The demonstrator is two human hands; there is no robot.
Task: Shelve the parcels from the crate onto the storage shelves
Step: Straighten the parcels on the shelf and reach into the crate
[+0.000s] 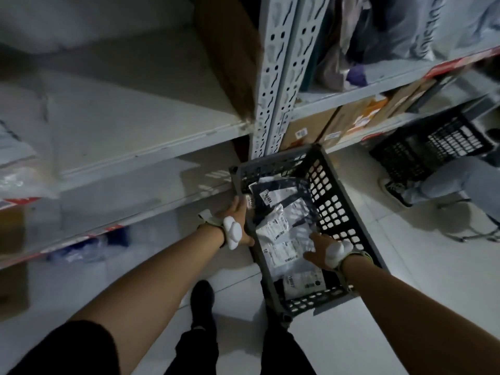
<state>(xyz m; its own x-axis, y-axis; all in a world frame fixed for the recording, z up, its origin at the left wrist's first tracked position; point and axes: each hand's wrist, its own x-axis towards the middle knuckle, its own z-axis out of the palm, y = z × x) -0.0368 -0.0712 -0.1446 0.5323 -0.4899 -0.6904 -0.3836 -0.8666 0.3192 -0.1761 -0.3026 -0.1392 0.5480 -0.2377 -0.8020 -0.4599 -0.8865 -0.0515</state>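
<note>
So the grey crate (332, 212) sits on the floor (378, 334), right up against the white storage shelves (151, 142). It's full of parcels (281, 234), white and dark bags with labels, all piled on each other. The left hand (239, 216) is clamped on the crate's left rim, thumb inside and fingers outside. The right hand (320, 251) is down in the crate, fingers apart and lying flat on a white parcel. There's a black crate (433, 147) off to the right, and cardboard boxes (311, 128) on the low shelf behind.
</note>
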